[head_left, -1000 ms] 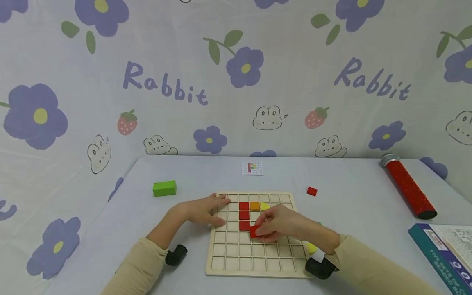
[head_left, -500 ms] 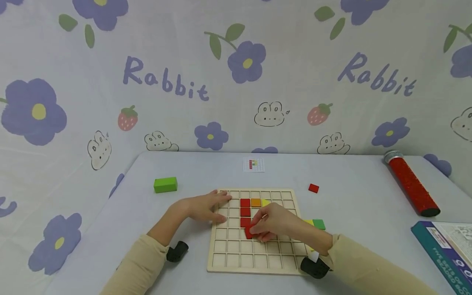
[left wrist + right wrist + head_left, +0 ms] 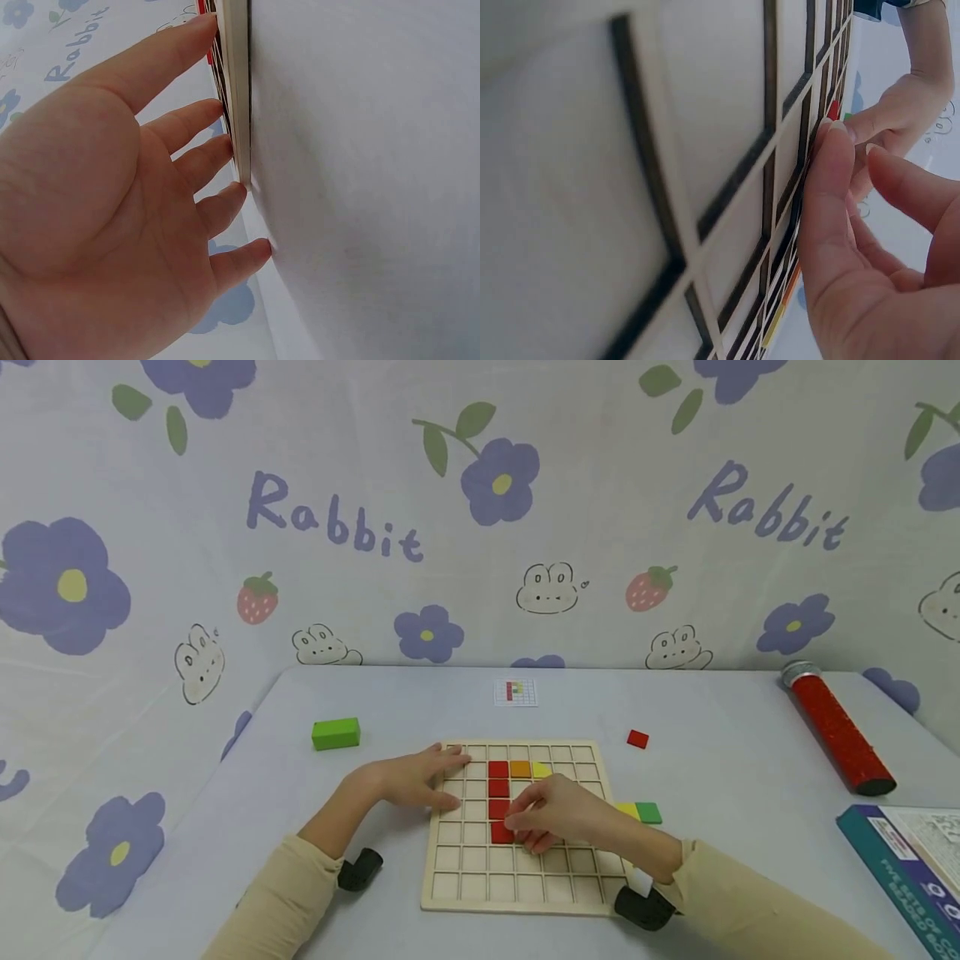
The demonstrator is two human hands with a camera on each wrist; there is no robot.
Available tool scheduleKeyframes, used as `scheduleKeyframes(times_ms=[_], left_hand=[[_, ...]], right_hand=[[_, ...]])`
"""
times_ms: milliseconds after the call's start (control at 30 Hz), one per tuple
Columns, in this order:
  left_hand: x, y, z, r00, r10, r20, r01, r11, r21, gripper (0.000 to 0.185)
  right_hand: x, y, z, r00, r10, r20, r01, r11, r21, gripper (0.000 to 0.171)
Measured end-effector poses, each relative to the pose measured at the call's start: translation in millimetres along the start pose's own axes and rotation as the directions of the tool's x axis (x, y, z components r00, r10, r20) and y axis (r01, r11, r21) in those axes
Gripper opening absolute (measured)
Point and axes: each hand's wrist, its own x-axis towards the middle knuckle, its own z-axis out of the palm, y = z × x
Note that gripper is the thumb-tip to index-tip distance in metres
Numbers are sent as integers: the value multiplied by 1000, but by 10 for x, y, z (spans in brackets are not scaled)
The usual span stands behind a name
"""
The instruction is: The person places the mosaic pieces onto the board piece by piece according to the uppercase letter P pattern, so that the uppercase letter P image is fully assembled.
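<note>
A wooden grid board (image 3: 517, 868) lies on the table in the head view. It holds a column of red tiles (image 3: 498, 788), an orange tile (image 3: 520, 768) and a yellow tile (image 3: 540, 770). My right hand (image 3: 551, 818) rests over the board's middle. One of its fingertips (image 3: 832, 142) presses the lowest red tile (image 3: 501, 832), which lies flat in its cell, and the thumb stays apart from it. My left hand (image 3: 416, 781) lies flat with straight fingers on the board's left edge (image 3: 238, 90).
A loose red tile (image 3: 637, 739) lies beyond the board's right corner. A yellow tile (image 3: 628, 810) and a green tile (image 3: 648, 813) sit by its right edge. A green block (image 3: 335, 734), a pattern card (image 3: 515, 692), a red tube (image 3: 836, 731) and a box (image 3: 907, 860) surround it.
My right hand carried the red tile left and down, from tilted above the board to flat in the cell under the red column. The left hand stayed put.
</note>
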Motion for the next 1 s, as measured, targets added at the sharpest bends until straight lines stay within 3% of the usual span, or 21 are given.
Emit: scheduleKeyframes(times_ms=[333,600,800,1000], left_hand=[[1,-6,11,1000,-10,3,10,1000,-6,71],[-9,-1,18,1000,-6,-4,6,1000,3,71],[-18,26,-3,1000,-10,3,10,1000,8,71],[-18,-6,-9,1000,-23,5,22,1000,15,71]], right_hand=[[41,50,-48,995,-55,79,48,995,92,22],[28,141,-172,977,-104,189,69,981,182,34],[3,263,-337,971,-126,205,62,955,291,45],[-19,310,-547,972,-173,157,91,899,429,53]])
